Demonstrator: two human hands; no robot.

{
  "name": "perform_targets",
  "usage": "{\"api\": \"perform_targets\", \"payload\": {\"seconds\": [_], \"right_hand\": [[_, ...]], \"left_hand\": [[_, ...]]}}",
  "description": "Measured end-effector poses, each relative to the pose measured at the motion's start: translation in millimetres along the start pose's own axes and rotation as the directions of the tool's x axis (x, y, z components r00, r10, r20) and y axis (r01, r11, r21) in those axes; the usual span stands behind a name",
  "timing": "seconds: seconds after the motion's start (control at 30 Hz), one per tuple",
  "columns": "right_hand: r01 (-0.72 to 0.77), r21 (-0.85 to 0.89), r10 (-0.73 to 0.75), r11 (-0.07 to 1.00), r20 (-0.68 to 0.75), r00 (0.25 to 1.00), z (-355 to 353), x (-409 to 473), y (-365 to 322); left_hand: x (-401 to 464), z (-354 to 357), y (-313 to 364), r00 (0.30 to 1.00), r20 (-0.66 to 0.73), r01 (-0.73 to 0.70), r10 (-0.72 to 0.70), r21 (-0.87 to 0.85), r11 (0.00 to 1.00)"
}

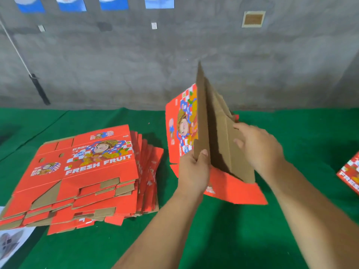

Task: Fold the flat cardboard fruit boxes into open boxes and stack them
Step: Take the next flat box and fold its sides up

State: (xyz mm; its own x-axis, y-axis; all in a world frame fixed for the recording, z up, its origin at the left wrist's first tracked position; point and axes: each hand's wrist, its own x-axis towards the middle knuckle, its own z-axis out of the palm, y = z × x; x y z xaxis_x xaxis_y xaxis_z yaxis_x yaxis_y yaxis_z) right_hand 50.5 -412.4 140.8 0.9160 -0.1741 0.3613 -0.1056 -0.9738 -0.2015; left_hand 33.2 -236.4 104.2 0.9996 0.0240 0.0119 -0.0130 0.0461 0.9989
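Observation:
A red printed fruit box (217, 136) stands partly unfolded on the green table, its brown inside facing me and its printed side turned left. My left hand (194, 169) grips the near edge of its tall brown panel, thumb on the inside. My right hand (260, 146) lies with straight fingers against a brown inner flap on the right. A red bottom flap (240, 191) lies flat on the cloth under the box. A pile of flat red boxes (83, 171) marked FRESH FRUIT sits to the left.
The green cloth table (194, 239) runs up to a grey concrete wall (174, 55). The corner of another red box (349, 175) shows at the right edge. A paper sheet (11, 243) lies at the lower left. A dark rod (39, 90) leans on the wall.

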Motion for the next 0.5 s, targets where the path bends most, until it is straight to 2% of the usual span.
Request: {"api": "perform_targets", "payload": {"seconds": [0.13, 0.27, 0.33, 0.4, 0.5], "right_hand": [[0.165, -0.323, -0.165, 0.932, 0.027, 0.986, -4.3, 8.8, -27.8], [0.442, -0.327, -0.444, 0.835, 0.073, 0.893, -3.3, -35.7, -74.9], [0.444, -0.336, -0.430, 0.831, 0.119, 0.895, -0.2, -60.7, -86.1], [0.377, -0.371, -0.362, 0.849, 0.113, 0.925, 7.9, -74.9, -78.2], [0.354, -0.401, -0.297, 0.845, 0.200, 0.934, 12.8, -75.3, -53.6]], "left_hand": [[-5.6, 10.6, -4.1, 0.996, -0.069, 0.034, -0.049, -0.197, 0.980], [-9.4, 11.0, -6.9, 0.984, -0.132, 0.066, -0.120, -0.358, 0.931], [-14.7, 8.6, -12.8, 0.982, -0.128, 0.084, -0.138, -0.358, 0.930], [-23.6, 8.6, -18.8, 0.973, -0.132, 0.123, -0.189, -0.394, 0.911], [-33.3, 14.0, -20.6, 0.939, -0.136, 0.200, -0.317, -0.532, 0.823]]}}
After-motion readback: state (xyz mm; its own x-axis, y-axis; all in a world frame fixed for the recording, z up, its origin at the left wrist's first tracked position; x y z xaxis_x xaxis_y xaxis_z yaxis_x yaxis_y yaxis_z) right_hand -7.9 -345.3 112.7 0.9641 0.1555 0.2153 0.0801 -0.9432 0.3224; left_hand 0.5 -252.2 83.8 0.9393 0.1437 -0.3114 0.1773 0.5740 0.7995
